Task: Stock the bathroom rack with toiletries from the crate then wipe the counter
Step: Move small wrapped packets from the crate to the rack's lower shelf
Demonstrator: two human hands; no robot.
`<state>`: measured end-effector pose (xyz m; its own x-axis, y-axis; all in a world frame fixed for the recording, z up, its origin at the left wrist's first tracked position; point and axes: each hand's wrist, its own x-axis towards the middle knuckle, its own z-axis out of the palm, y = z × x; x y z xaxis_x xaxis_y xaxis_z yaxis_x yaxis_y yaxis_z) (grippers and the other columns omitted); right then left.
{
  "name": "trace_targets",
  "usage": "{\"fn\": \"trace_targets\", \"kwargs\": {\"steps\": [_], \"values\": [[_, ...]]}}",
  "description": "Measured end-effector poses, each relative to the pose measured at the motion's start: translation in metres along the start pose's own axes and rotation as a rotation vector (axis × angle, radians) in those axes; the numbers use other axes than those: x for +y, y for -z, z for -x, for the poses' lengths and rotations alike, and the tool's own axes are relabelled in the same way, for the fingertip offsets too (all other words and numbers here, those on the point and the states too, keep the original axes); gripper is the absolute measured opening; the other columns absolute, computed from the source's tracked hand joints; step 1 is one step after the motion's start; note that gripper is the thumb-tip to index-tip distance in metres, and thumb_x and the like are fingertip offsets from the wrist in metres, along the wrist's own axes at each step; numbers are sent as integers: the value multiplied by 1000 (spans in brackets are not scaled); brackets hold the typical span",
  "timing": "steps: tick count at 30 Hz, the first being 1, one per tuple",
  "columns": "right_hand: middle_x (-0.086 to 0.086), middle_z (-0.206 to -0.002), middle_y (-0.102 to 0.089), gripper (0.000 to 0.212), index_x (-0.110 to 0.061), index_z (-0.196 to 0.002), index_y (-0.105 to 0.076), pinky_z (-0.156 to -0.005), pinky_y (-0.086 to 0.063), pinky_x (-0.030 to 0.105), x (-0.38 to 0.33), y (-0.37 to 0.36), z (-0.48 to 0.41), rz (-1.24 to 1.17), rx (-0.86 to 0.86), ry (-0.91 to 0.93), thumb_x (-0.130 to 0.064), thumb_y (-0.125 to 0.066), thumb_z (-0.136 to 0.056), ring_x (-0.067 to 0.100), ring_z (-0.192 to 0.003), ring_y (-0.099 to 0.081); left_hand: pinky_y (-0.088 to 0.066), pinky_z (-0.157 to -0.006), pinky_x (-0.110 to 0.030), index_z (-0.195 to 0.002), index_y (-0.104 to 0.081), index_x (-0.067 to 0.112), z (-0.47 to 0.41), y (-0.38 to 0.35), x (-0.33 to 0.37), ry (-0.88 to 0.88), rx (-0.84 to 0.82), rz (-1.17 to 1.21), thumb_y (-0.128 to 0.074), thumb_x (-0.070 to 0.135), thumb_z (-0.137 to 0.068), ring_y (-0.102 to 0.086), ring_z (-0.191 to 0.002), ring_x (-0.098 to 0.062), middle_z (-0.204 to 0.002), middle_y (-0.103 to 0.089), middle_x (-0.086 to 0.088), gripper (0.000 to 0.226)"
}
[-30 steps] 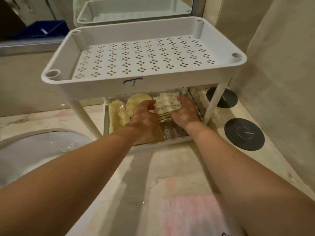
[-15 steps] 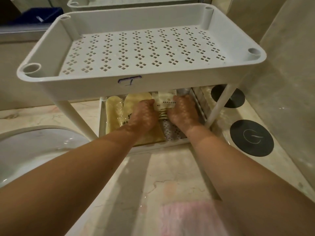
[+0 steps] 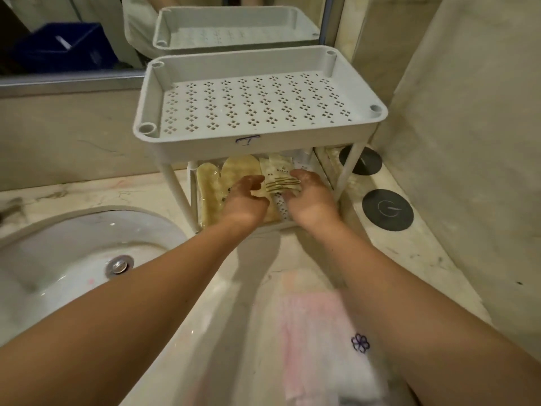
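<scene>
The white two-tier rack (image 3: 377,112) stands on the marble counter (image 3: 409,253). Its perforated top shelf holds nothing. On the lower shelf lie yellowish packets (image 3: 234,168) and a cream packet (image 3: 278,174) with printed lines. Both of my hands reach under the top shelf. My left hand (image 3: 244,200) touches the cream packet's left edge with relaxed fingers. From the right side, my right hand (image 3: 311,197) pinches that packet between finger and thumb. A blue crate (image 3: 64,48) shows in the mirror at the upper left.
A white sink (image 3: 73,250) with a metal drain lies at the left. Two black round discs (image 3: 388,209) sit on the counter right of the rack. A pink cloth (image 3: 319,332) with a purple flower lies near me. A wall closes the right side.
My head has pulled back and up, so the rack looks smaller. Both hands have drawn slightly toward me, and the left hand's grip on the packet has loosened.
</scene>
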<state>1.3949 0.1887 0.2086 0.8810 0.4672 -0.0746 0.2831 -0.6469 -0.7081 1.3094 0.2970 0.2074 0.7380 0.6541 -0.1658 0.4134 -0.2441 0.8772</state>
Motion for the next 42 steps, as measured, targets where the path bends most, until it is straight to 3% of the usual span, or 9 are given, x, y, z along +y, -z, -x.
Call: {"fn": "trace_targets", "kwargs": {"steps": [7, 10, 14, 19, 29, 35, 38, 42], "values": [[0, -144, -45, 51, -24, -140, -47, -96, -42, 29, -21, 10, 98, 19, 5, 56, -25, -61, -92, 20, -126, -50, -44, -77, -18, -133, -52, 17, 82, 46, -6, -70, -47, 4, -54, 3, -87, -57, -104, -12, -119, -57, 3, 48], [-2, -143, -44, 51, -28, -139, -47, -90, -40, 25, -30, 7, 142, -2, -9, 46, -29, -63, -90, 18, -125, -49, -46, -76, -20, -131, -53, 22, 119, 68, -17, -55, -55, 2, -55, 6, -86, -59, -96, -9, -115, -58, 7, 48], [-1, -144, -43, 55, -27, -140, -46, -96, -47, 36, -52, 1, 193, 10, -34, 54, -31, -63, -88, 19, -125, -49, -44, -68, -16, -129, -54, 22, 166, 100, -35, -25, -31, 45, -56, 6, -86, -60, -86, -4, -112, -59, 8, 46], [-4, -142, -44, 53, -26, -136, -46, -87, -44, 30, -83, -17, 247, 5, -97, 93, -29, -63, -86, 16, -123, -50, -45, -67, -17, -128, -54, 25, 223, 150, -61, 6, 6, 80, -57, 9, -86, -59, -86, -2, -112, -59, 10, 45], [-5, -137, -48, 51, -25, -131, -48, -85, -41, 26, -159, -87, 327, -50, -249, 240, -29, -67, -84, 11, -115, -51, -46, -66, -17, -114, -57, 35, 314, 271, -127, 51, 214, 98, -60, 10, -85, -61, -82, -1, -109, -61, 14, 38], [-7, -137, -46, 52, -25, -132, -48, -87, -40, 24, -201, -144, 361, -38, -373, 359, -28, -67, -84, 10, -122, -49, -45, -67, -17, -119, -56, 30, 355, 330, -167, 96, 349, 114, -62, 12, -86, -61, -85, -5, -105, -61, 15, 38], [-6, -138, -47, 54, -25, -134, -48, -91, -44, 28, -222, -171, 375, -14, -445, 414, -29, -65, -83, 11, -122, -49, -45, -66, -17, -117, -57, 29, 376, 354, -188, 137, 427, 132, -62, 10, -85, -61, -82, -6, -103, -62, 12, 37], [-5, -139, -46, 55, -25, -136, -47, -89, -38, 24, -252, -208, 392, 21, -543, 500, -29, -64, -83, 11, -125, -47, -45, -64, -15, -115, -58, 26, 401, 383, -211, 215, 542, 156, -62, 6, -84, -58, -73, -6, -101, -63, 9, 37]]}}
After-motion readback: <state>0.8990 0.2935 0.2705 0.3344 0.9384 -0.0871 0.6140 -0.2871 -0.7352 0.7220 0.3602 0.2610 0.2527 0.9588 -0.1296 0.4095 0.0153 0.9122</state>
